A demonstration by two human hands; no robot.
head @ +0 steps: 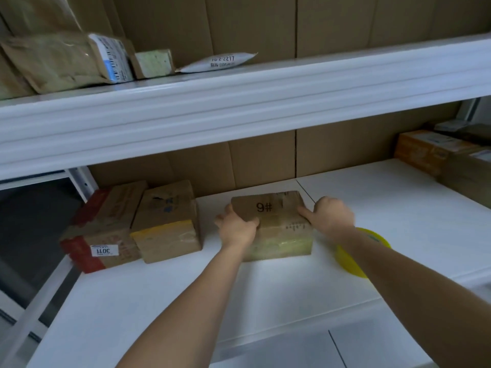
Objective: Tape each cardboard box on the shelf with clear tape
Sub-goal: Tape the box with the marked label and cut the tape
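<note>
**Both hands clasp the box marked 9#**

The left hand [237, 227] grips the near left corner of the cardboard box [273, 224], thumb curled over the top edge, fingers wrapped down the left side. The right hand [330, 216] holds the right side, thumb lying along the top edge and fingers bent round the far right corner. The box sits flat on the white lower shelf [186, 296], about mid-width, with "9#" printed on its top and glossy tape across its front face.

Just behind the right forearm, a yellow tape roll [350, 261] lies on the shelf, partly hidden by the arm.

To the left, near but apart from the held box, stands a yellow-edged box [167, 224], and touching its left side a red-edged box [103, 232] bearing a small white label. At the far right end of the same shelf sit more cartons [435, 152], well apart from the hands.

Farther up, the upper shelf [239, 102] carries brown padded envelopes [53, 62], a small pale-green parcel [154, 63] and a white mailer bag [218, 62]. Brown cardboard sheeting [265, 22] lines the back.
</note>
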